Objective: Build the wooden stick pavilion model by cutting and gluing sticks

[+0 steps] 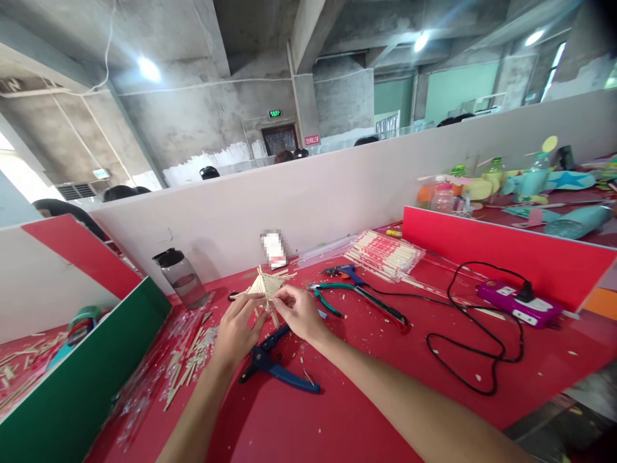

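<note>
A small model built of pale wooden sticks [267, 281], with a sloping roof-like top, is between my two hands over the red table. My left hand [241, 325] grips its near left side with bent fingers. Thumb and forefinger of my right hand [299, 312] pinch at its near right edge; any small piece between them is too small to make out. Just below lies a blue-handled cutting tool [284, 373], partly behind my left hand. Right of the model are a glue gun [349, 273], teal-handled pliers [328, 302] and a black and red utility knife [383, 307].
Packed chopsticks [383, 254] lie at the back right, near a purple power strip [518, 302] with a looping black cord [475, 347]. A water bottle [180, 280], stick offcuts [193, 360] and plastic wrappers are on the left. A phone [274, 249] leans on the white partition [337, 193].
</note>
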`<state>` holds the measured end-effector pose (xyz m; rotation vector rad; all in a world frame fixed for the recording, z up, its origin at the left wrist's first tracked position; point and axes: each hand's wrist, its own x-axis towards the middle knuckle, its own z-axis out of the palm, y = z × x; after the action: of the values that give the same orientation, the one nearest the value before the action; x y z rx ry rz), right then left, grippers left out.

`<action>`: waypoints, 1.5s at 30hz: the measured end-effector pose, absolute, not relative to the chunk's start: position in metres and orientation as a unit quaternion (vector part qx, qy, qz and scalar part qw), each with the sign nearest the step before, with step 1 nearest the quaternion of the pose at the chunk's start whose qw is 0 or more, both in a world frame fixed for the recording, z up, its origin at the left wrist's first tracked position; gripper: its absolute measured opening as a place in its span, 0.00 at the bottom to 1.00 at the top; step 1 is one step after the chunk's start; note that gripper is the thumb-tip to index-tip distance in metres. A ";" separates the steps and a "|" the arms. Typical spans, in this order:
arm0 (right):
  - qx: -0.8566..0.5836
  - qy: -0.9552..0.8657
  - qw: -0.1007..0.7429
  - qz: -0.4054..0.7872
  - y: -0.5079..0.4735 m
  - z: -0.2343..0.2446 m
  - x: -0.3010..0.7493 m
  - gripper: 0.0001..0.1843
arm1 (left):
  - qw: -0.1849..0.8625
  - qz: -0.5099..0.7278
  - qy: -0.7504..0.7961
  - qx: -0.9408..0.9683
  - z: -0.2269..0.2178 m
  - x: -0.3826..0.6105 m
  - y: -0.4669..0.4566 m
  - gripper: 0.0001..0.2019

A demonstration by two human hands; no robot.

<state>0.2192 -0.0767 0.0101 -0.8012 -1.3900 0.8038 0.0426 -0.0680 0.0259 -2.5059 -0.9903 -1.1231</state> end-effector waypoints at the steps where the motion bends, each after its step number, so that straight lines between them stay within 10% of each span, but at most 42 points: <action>1: -0.350 -0.606 0.623 0.350 -0.076 0.009 0.219 0.06 | 0.111 -0.384 -0.337 -0.853 0.026 0.043 -0.068 0.07; 45: -0.396 -0.739 0.530 0.127 -0.083 0.016 0.231 0.06 | 0.107 -0.387 -0.326 -0.856 0.024 0.041 -0.067 0.08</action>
<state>0.2311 -0.0827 0.0164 -0.9447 -1.7640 0.3033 0.0411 -0.0670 0.0244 -2.5185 -0.9607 -1.1403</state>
